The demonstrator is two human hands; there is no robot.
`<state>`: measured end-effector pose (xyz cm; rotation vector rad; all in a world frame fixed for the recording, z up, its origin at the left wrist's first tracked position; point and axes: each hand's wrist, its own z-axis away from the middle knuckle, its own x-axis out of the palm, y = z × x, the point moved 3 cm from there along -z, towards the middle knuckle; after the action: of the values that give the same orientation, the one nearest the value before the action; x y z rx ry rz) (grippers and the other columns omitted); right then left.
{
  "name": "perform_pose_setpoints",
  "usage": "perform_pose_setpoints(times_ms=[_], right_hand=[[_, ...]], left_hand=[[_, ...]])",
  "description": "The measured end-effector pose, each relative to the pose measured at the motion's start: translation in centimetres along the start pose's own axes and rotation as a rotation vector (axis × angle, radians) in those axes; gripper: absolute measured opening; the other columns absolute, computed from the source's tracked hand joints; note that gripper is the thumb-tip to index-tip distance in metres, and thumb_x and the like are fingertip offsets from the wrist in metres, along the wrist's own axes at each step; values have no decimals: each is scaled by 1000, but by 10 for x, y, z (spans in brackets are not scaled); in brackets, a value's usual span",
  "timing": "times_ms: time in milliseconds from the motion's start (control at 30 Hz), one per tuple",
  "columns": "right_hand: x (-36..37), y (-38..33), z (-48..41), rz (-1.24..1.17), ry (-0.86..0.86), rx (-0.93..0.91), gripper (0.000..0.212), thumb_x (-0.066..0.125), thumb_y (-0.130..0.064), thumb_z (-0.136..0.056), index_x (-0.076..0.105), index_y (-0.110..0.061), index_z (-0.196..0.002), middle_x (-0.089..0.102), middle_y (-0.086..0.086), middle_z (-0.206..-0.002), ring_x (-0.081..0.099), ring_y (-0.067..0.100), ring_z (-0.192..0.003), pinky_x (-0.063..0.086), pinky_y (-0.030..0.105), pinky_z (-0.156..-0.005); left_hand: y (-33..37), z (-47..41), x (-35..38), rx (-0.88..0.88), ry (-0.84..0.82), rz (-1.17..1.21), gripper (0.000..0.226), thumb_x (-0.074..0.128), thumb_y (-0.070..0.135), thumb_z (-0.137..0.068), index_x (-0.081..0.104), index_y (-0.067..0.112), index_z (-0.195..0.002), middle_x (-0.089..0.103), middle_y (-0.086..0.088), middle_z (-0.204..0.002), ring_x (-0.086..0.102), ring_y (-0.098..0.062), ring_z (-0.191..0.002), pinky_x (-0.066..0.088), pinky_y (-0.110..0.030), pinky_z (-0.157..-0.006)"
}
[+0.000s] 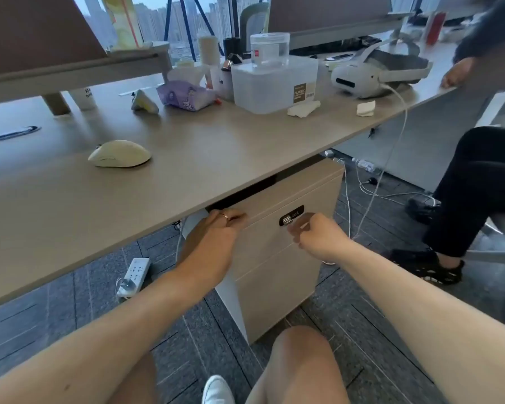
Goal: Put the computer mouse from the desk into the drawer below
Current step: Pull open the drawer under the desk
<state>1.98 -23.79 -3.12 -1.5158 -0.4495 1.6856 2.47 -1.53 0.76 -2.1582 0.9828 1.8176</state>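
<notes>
The computer mouse (119, 153) is cream-white, smooth and domed, lying alone on the wood-grain desk (187, 158), left of centre, well apart from both hands. The drawer (277, 211) is the top front of the cabinet under the desk edge. The left hand (216, 231), ring on one finger, curls its fingers over the drawer's top left edge. The right hand (318, 233) pinches its fingertips at the round lock (287, 220) on the drawer front.

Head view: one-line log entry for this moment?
phase: opening drawer | mouse: on desk, untouched | left hand: at top drawer edge | right hand: at lock
</notes>
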Motion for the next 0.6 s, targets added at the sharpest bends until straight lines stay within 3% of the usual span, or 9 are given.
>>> perform_pose_setpoints(times_ms=[100, 167, 233, 367, 600], right_hand=[[16, 5, -18, -347, -8, 158, 15, 61, -28, -94, 58, -15, -88, 70, 17, -92, 65, 32, -75, 55, 41, -72], [26, 4, -25, -526, -28, 288, 15, 54, -22, -99, 55, -7, -99, 64, 14, -78, 59, 25, -56, 52, 29, -50], [32, 1, -30, -643, -18, 337, 13, 49, -18, -100, 53, -6, -106, 59, 12, -71, 59, 22, -47, 49, 24, -41], [35, -1, -34, -740, -8, 339, 15, 43, -18, -102, 53, -7, -99, 60, 9, -69, 56, 21, -56, 48, 29, -51], [38, 8, -35, -789, 65, 281, 15, 45, -20, -100, 54, -8, -102, 62, 5, -67, 55, 16, -54, 44, 27, -55]], left_hand=[[-8, -4, 3, -45, 33, 62, 82, 46, -18, -82, 51, 33, -146, 49, 8, -144, 47, -14, -128, 42, -25, -96], [-10, -6, 5, -43, 46, 92, 74, 47, -10, -88, 51, 36, -145, 51, 9, -140, 48, -12, -124, 39, -22, -92], [-10, -6, 8, -8, 68, 66, 77, 50, -14, -85, 52, 33, -146, 53, 7, -139, 50, -16, -122, 42, -25, -93], [-12, -9, 8, 17, 68, 36, 83, 51, -20, -77, 54, 26, -146, 56, 4, -138, 53, -21, -121, 49, -33, -92], [-13, -8, 11, 40, 66, -24, 80, 53, -17, -76, 55, 26, -145, 58, 6, -137, 53, -19, -118, 44, -26, -86]])
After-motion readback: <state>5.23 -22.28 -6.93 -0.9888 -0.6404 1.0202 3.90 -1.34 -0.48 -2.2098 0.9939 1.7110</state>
